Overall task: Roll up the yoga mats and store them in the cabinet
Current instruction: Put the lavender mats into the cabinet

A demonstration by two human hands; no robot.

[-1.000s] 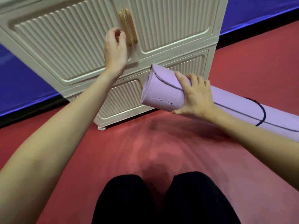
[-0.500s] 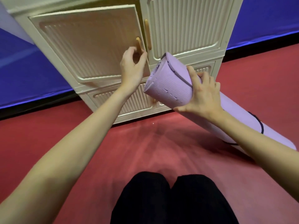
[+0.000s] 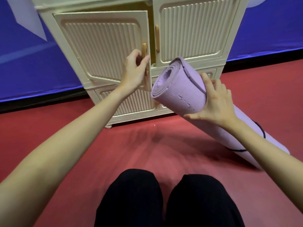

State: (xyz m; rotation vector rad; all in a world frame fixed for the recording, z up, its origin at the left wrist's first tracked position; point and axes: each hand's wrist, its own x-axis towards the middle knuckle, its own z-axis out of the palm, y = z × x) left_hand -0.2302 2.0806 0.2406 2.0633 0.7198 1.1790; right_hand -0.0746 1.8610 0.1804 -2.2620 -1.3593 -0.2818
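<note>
A cream cabinet (image 3: 193,30) with ribbed doors stands on the red floor in front of me. Its left door (image 3: 101,45) hangs partly ajar, showing a narrow yellow gap. My left hand (image 3: 134,69) grips the wooden handle (image 3: 145,53) of that door. My right hand (image 3: 216,102) holds a rolled purple yoga mat (image 3: 180,89) near its upper end. The mat tilts, its spiral end facing the cabinet and its far end low at the right, bound by a thin black cord (image 3: 262,130). The cabinet's inside is mostly hidden.
The right door's wooden handle (image 3: 157,38) sits beside the gap, that door closed. Lower ribbed drawers (image 3: 136,102) lie behind the mat. Blue wall padding (image 3: 32,63) runs behind the cabinet. My black-trousered knees (image 3: 160,199) are at the bottom, red floor (image 3: 114,145) between them and the cabinet.
My left hand took the left door's handle and pulled the door partly ajar. The mat's spiral end has swung up and round toward the cabinet in my right hand.
</note>
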